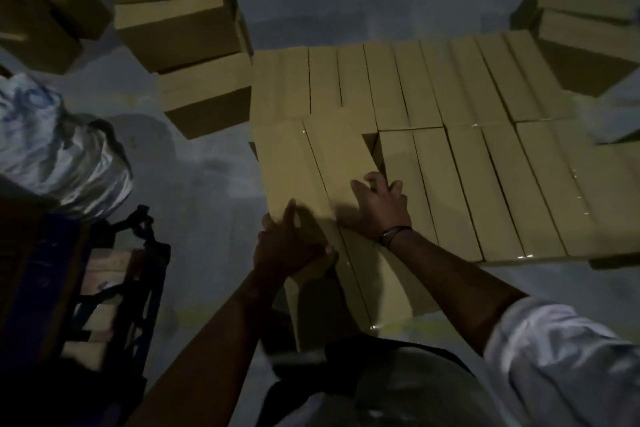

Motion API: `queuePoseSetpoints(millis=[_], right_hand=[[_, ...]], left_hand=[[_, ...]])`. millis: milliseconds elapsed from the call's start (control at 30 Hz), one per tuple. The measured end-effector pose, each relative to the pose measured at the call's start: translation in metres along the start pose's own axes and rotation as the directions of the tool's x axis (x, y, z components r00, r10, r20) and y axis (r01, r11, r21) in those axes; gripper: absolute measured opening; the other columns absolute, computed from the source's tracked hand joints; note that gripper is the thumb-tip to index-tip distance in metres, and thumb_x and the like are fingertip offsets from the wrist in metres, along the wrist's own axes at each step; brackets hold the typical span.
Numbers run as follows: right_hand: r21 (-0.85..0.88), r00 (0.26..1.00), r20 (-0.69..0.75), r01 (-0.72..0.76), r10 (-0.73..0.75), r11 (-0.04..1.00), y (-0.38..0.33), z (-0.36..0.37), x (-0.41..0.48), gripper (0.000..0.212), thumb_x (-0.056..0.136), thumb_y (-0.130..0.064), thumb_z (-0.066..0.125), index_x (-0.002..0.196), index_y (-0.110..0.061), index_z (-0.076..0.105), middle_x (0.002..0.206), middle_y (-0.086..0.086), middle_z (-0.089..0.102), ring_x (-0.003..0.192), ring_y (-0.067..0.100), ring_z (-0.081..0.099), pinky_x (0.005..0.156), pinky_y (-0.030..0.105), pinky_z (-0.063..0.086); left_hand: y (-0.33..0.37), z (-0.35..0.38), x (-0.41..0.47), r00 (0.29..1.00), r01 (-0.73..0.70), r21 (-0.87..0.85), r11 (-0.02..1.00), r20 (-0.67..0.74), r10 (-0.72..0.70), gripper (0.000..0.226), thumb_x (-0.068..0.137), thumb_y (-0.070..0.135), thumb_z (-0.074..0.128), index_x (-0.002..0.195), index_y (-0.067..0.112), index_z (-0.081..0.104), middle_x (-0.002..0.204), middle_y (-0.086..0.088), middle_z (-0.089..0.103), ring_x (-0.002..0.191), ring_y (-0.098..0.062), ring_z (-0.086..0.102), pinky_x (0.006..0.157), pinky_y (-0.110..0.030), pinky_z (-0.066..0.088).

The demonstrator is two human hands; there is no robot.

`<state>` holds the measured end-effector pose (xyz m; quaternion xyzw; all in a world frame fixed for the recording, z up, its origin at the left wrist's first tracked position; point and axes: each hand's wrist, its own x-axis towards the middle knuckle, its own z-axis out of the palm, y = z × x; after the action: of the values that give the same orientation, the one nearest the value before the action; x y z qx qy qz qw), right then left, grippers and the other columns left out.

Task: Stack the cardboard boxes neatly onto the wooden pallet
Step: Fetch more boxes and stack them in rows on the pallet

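While the light is dim and the whole scene murky, both hands are down on one long cardboard box (322, 166) at the near left corner of the stack. It sits a little askew, angled against the straight rows beside it, and a dark gap (372, 142) shows at its far right corner. Left hand (287, 246) is on the near left end of that box, fingers held together and pointing up along the top, thumb wrapped round the near edge. Right hand (379, 208) lies flat on top near the box's right edge, fingers spread apart, a dark band (394, 236) round the wrist and a pale rolled sleeve (554, 357) further back. Below it another box (381, 288) slopes towards the person. Beyond, the laid boxes (467, 149) run in two tidy rows, long sides touching, filling the platform; the pallet under them is hidden, I cannot make it out. More cartons (180, 28) stand piled on the grey floor (207, 184) at far left, another pile (588, 24) at far right. At left, a crumpled plastic bag (52, 149) sits over a dark metal frame (138, 270).
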<state>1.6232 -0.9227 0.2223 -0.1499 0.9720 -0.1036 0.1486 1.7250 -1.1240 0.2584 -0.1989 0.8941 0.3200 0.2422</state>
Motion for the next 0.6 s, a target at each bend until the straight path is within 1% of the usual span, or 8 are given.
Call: queuePoseSetpoints(millis=[133,267,333,400,433,467,533,600], right_hand=[[0.074,0.998,0.044,-0.046,0.043,0.996,-0.002,0.013,0.018,0.098,0.065,-0.088,0.057,0.146,-0.036,0.038,0.153,0.000,0.024,0.123,0.034,0.034,0.094,0.044,0.042],[0.102,0.992,0.059,-0.113,0.108,0.988,0.005,0.032,0.037,0.101,0.062,-0.092,0.052,0.146,-0.037,0.039,0.153,-0.002,0.022,0.122,0.032,0.032,0.096,0.047,0.043],[0.111,0.988,0.070,-0.143,0.136,0.983,0.010,0.048,0.052,0.098,0.064,-0.089,0.055,0.145,-0.037,0.039,0.153,-0.002,0.020,0.123,0.032,0.030,0.096,0.048,0.042],[0.124,0.981,0.079,-0.185,0.176,0.975,0.017,0.069,0.067,0.097,0.065,-0.087,0.058,0.146,-0.036,0.038,0.153,-0.003,0.018,0.124,0.032,0.028,0.097,0.048,0.041],[0.133,0.977,0.079,-0.209,0.200,0.969,0.022,0.081,0.075,0.097,0.066,-0.086,0.060,0.146,-0.036,0.038,0.153,-0.003,0.018,0.124,0.032,0.027,0.098,0.048,0.041],[0.140,0.971,0.076,-0.234,0.225,0.962,0.028,0.094,0.082,0.097,0.066,-0.085,0.061,0.147,-0.036,0.037,0.153,-0.003,0.019,0.124,0.032,0.027,0.097,0.048,0.040],[0.141,0.958,0.064,-0.286,0.279,0.948,0.041,0.120,0.095,0.096,0.067,-0.084,0.062,0.147,-0.036,0.037,0.152,-0.002,0.020,0.122,0.032,0.026,0.096,0.047,0.039],[0.152,0.946,0.038,-0.325,0.323,0.933,0.054,0.147,0.109,0.097,0.066,-0.087,0.059,0.147,-0.038,0.035,0.153,-0.002,0.019,0.122,0.032,0.026,0.097,0.048,0.040]], left_hand=[[-0.006,-0.007,0.025,0.997,-0.053,0.067,0.996,0.060,0.049,0.121,0.062,0.065,0.085,0.153,0.037,0.010,0.154,-0.019,0.021,0.131,-0.047,0.044,0.103,-0.050,0.046],[-0.016,-0.003,0.058,0.989,-0.090,0.049,0.995,0.122,0.083,0.126,0.062,0.066,0.086,0.156,0.035,0.008,0.152,-0.013,0.022,0.134,-0.043,0.040,0.106,-0.048,0.046],[-0.022,0.003,0.084,0.984,-0.103,0.038,0.994,0.151,0.096,0.127,0.065,0.066,0.084,0.158,0.030,0.006,0.155,-0.007,0.020,0.139,-0.037,0.036,0.110,-0.047,0.043],[-0.031,0.018,0.112,0.980,-0.129,0.014,0.992,0.154,0.125,0.119,0.070,0.059,0.084,0.157,0.030,0.009,0.153,0.002,0.022,0.139,-0.027,0.033,0.116,-0.046,0.037],[-0.035,0.027,0.128,0.981,-0.124,-0.001,0.992,0.149,0.122,0.115,0.071,0.057,0.084,0.156,0.033,0.010,0.152,0.003,0.023,0.139,-0.024,0.032,0.117,-0.048,0.035],[-0.038,0.034,0.143,0.983,-0.120,0.005,0.993,0.140,0.118,0.116,0.069,0.059,0.084,0.155,0.037,0.010,0.154,-0.002,0.024,0.140,-0.028,0.034,0.116,-0.052,0.036],[-0.048,0.055,0.179,0.972,-0.168,-0.003,0.986,0.164,0.166,0.121,0.065,0.067,0.082,0.155,0.042,0.005,0.160,-0.004,0.018,0.144,-0.033,0.030,0.113,-0.055,0.039],[-0.057,0.076,0.209,0.955,-0.226,0.067,0.972,0.213,0.207,0.123,0.071,0.066,0.079,0.158,0.035,-0.002,0.162,0.005,0.008,0.148,-0.032,0.019,0.117,-0.052,0.034]])
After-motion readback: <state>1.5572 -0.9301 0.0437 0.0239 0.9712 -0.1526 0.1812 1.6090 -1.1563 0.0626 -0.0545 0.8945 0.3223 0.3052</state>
